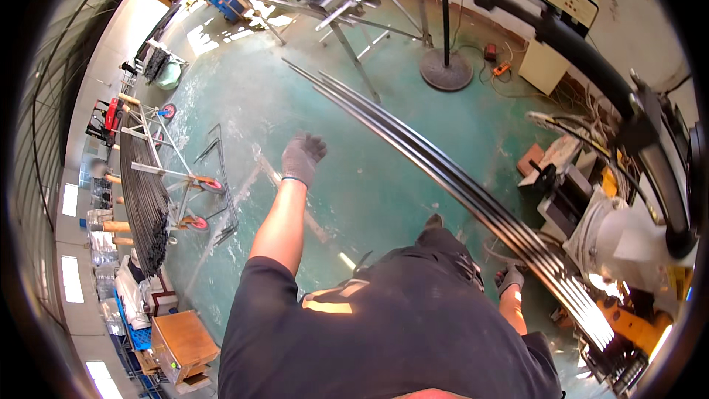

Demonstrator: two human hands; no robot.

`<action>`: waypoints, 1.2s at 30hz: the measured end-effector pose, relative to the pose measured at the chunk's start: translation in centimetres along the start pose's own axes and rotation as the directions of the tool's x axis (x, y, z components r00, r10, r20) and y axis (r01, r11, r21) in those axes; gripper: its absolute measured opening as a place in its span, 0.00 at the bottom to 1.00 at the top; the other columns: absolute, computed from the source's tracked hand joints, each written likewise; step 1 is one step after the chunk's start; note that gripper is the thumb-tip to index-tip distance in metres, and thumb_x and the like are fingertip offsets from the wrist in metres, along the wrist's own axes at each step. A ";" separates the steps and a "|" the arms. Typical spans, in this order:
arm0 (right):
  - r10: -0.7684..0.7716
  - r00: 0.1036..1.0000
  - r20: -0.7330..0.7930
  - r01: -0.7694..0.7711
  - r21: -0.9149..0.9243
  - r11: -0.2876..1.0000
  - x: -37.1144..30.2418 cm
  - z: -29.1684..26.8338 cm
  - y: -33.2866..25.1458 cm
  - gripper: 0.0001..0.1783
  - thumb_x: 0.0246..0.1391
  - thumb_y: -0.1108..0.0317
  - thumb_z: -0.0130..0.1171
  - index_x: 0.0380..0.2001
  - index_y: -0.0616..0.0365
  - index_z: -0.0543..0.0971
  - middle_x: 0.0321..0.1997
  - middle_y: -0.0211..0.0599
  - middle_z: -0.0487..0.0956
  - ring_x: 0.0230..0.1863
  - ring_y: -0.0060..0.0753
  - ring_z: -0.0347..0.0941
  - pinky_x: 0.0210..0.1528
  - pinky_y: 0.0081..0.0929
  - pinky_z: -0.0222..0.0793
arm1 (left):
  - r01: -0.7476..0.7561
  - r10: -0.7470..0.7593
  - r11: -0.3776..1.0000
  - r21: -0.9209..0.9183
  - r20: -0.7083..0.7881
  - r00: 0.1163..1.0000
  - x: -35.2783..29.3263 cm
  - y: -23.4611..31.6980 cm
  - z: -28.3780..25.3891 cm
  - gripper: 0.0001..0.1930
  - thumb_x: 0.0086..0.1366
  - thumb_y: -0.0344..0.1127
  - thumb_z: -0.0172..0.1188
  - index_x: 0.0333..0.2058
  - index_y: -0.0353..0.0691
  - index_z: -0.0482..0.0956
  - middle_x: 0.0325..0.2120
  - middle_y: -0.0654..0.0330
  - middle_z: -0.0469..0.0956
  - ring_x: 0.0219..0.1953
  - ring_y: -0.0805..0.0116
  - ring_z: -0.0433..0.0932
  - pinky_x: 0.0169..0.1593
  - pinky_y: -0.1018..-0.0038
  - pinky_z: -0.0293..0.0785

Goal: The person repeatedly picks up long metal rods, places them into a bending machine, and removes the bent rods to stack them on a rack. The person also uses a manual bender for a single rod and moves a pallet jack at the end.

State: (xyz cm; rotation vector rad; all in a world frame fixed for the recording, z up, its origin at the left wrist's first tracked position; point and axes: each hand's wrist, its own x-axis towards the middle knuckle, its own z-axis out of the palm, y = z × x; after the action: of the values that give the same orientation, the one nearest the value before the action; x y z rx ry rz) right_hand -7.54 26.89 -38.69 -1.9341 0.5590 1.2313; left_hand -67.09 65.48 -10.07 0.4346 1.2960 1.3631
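Note:
Out in front to the left, above the green floor [244, 114], is my left hand [304, 157] in a grey work glove. Its fingers are loosely bent and it holds nothing. My right hand [508, 278], gloved too, is low at my right side, just left of the long metal rods [450, 174]. Its fingers are small in the picture, and whether they touch a rod I cannot make out. The several thin, shiny rods run side by side from the far middle to the machine [628, 325] at the near right.
At left stands a wheeled metal rack [177, 174] loaded with dark rods [144, 192]. A bent wire frame [225, 188] lies beside it. A brown wooden cabinet [185, 343] is at the near left. Farther off are a metal stand [347, 44], a round-based post [446, 70] and a water dispenser [557, 37].

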 end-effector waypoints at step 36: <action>0.005 0.986 -0.164 0.061 0.391 0.918 -25.2 29.5 15.9 0.12 0.70 0.58 0.60 0.39 0.57 0.77 0.28 0.33 0.77 0.25 0.32 0.78 0.27 0.32 0.77 | 0.168 -0.270 0.963 0.212 0.760 0.591 24.1 12.0 8.0 0.36 0.80 0.60 0.45 0.62 0.27 0.70 0.59 0.39 0.77 0.59 0.41 0.78 0.67 0.48 0.74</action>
State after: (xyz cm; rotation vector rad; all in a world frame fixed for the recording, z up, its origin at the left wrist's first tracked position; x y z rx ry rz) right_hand -46.30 39.51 -29.10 -1.6950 0.7956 0.8652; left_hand -72.65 92.84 -7.18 0.8191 0.6426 0.7137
